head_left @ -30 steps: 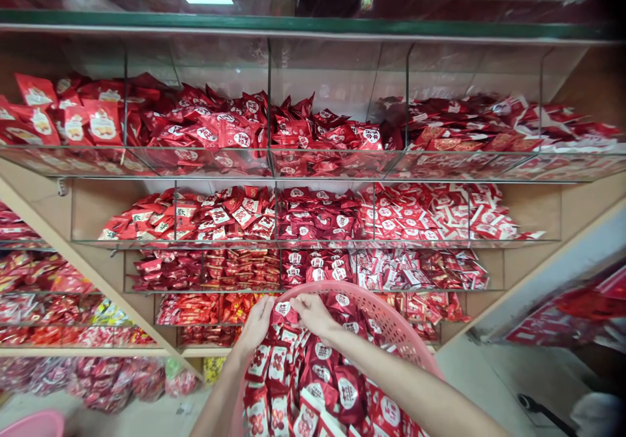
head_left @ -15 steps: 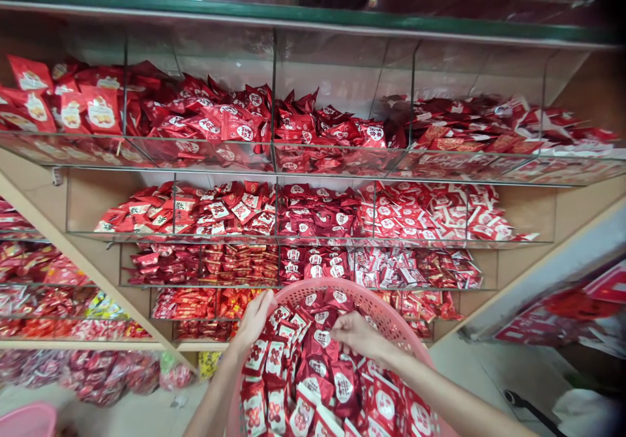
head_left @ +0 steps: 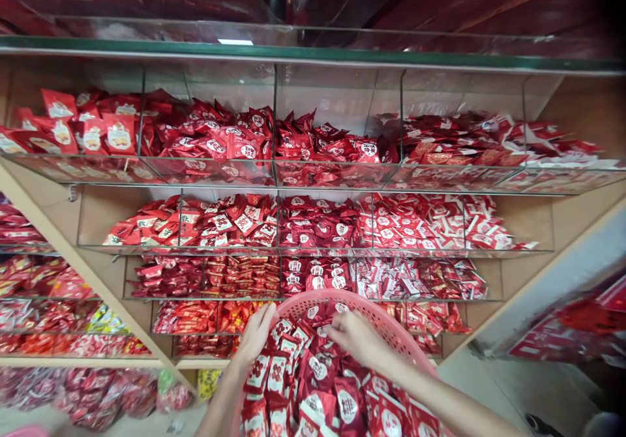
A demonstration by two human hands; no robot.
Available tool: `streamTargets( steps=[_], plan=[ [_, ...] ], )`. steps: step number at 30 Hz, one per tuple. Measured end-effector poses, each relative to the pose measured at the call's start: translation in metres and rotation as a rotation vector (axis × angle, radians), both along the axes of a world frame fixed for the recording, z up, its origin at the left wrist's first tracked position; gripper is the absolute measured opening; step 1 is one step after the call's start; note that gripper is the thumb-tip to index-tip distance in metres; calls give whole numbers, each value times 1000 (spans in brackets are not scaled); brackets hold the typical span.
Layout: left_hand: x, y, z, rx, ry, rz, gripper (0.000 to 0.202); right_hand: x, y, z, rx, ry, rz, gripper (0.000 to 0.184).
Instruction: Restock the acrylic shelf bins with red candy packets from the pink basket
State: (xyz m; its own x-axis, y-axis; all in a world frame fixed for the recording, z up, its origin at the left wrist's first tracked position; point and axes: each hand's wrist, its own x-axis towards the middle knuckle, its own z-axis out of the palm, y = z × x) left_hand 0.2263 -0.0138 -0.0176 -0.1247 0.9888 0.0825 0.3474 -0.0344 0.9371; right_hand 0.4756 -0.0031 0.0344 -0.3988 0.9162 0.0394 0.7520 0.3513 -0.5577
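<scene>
A pink perforated plastic basket (head_left: 402, 334) is full of small red candy packets (head_left: 348, 406), some dark red with white ovals, others with white panels and red patterns. My left hand (head_left: 258, 334) is closed on the basket's left rim, its fingers along the edge. Over the far part of the pile, my right hand (head_left: 353, 334) has its fingers curled down among the dark red packets. Its fingertips are partly hidden, so anything between them cannot be made out.
Ahead, tiered shelves with glass dividers (head_left: 276, 114) hold heaps of red packets. A thick glass ledge (head_left: 313, 52) runs above them. Clear bags of packets (head_left: 92, 391) lie on the floor at left. A slanted wooden panel (head_left: 98, 280) separates more shelves on the left.
The view has tilted up slightly, so shelves and basket sit lower. My right hand has shifted slightly over the dark red packets, fingers still curled. My left hand stays on the rim.
</scene>
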Motion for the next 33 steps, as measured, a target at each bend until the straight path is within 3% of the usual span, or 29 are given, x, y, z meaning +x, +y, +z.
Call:
streamTargets(
  steps=[3, 6, 9, 11, 14, 16, 19, 23, 25, 29, 33],
  plan=[
    [-1, 0, 0, -9, 10, -32, 41, -4, 30, 53, 169, 158, 83, 35],
    [-1, 0, -1, -7, 14, -17, 42, -17, 67, 103, 342, 258, 57, 25],
    [-2, 0, -2, -12, 4, 2, 43, -38, 97, 137, 386, 130, -78, 19],
    [-3, 0, -3, -22, -2, 5, 44, -55, 110, 150, 311, -40, -173, 29],
    [-3, 1, -3, -31, -2, 8, 45, -78, 121, 156, 116, -238, -192, 62],
    [-3, 1, -2, -26, 2, 8, 46, -87, 127, 154, 27, -293, -157, 68],
    [-3, 1, 0, -20, 4, 1, 46, -90, 135, 147, -5, -281, -135, 57],
    [-3, 0, 0, -18, -3, 3, 44, -73, 142, 144, -32, -203, -122, 29],
    [-3, 0, 0, -16, -3, 2, 43, -58, 141, 148, -114, 16, -72, 25],
    [-2, 0, -2, -11, 1, 6, 43, -28, 124, 156, -432, 710, 112, 18],
    [-2, 0, -3, -8, 8, 2, 44, -10, 94, 148, -743, 1021, 266, 20]
  ],
)
